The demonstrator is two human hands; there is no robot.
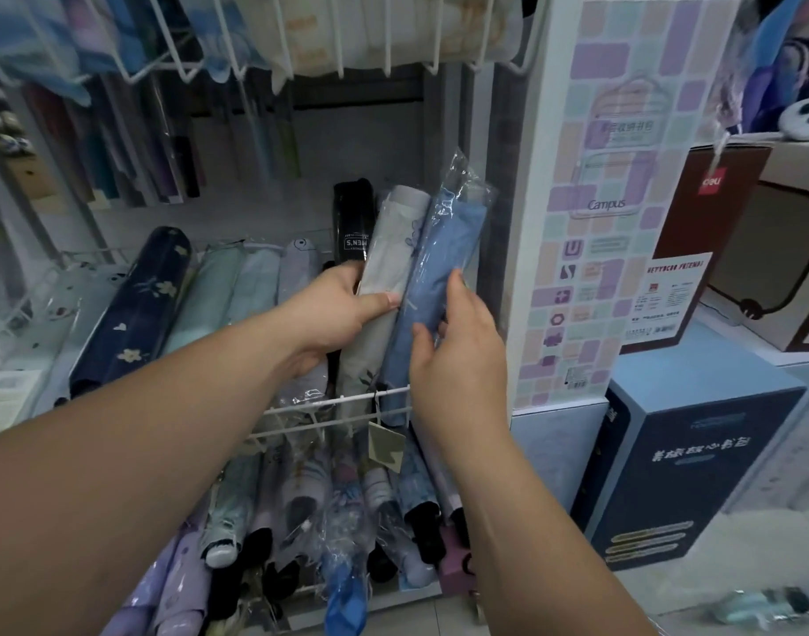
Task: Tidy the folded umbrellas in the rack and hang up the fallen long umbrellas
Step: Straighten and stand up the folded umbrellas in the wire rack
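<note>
folded umbrellas [251,291] lie side by side in the middle tier of the white wire rack [301,405], tips toward the back, so that each pattern shows. a navy floral umbrella [136,309] closes the row at the left.

item 1, hands. two pieces at the right end stand out of line, raised on end against the front rail. the left hand [343,305] grips the grey umbrella [384,268], thumb across its front and fingers curled behind, apparently to steady it. the right hand [457,346] holds the blue umbrella [439,286] in its clear sleeve, thumb on the near face and fingers partly extended along the far edge. this is a light grip, suited to steering it into a gap. a black umbrella [352,222] stands just behind the grey one.

item 2, containers. below the rail, the lower umbrellas [301,502] are crowded, handles toward the viewer, several overlapping. a paper tag [385,445] hangs over them. the top basket [388,48] holds pale sleeved stock.

judgement: the folded stock is partly tidied. no fallen long umbrella is identified, and a blurred object [760,603] on the floor cannot be told.
</note>
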